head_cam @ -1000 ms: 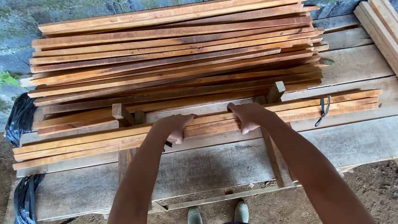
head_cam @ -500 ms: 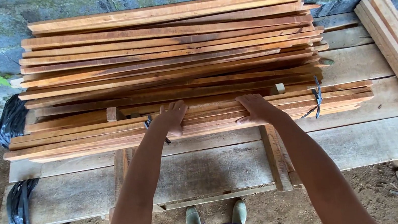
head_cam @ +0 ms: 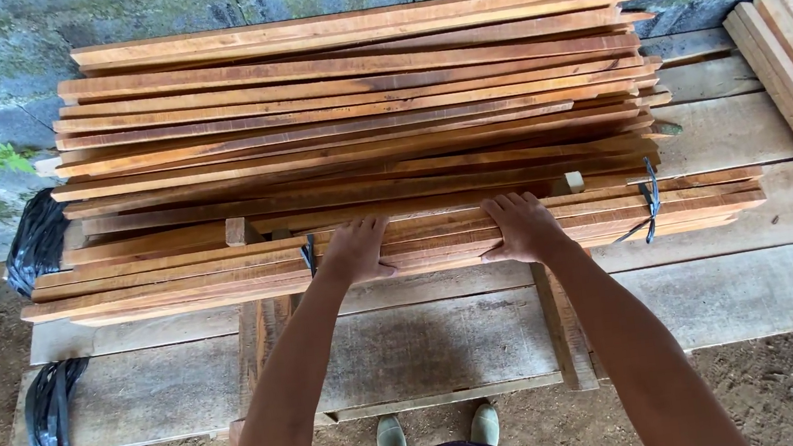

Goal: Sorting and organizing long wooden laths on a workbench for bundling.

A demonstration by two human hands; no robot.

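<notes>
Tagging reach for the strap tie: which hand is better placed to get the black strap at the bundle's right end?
Right, likely. The right hand lies flat on the slat bundle, nearer that black strap. The left hand sits farther off, by the other strap.

So the bundle of wooden slats (head_cam: 399, 246) is a flat layer of long, thin reddish-brown strips lying side by side, running left to right across the grey planks. Dark straps wrap it near the middle and toward the right end, I think. It sits right against the bigger stack behind.
</notes>
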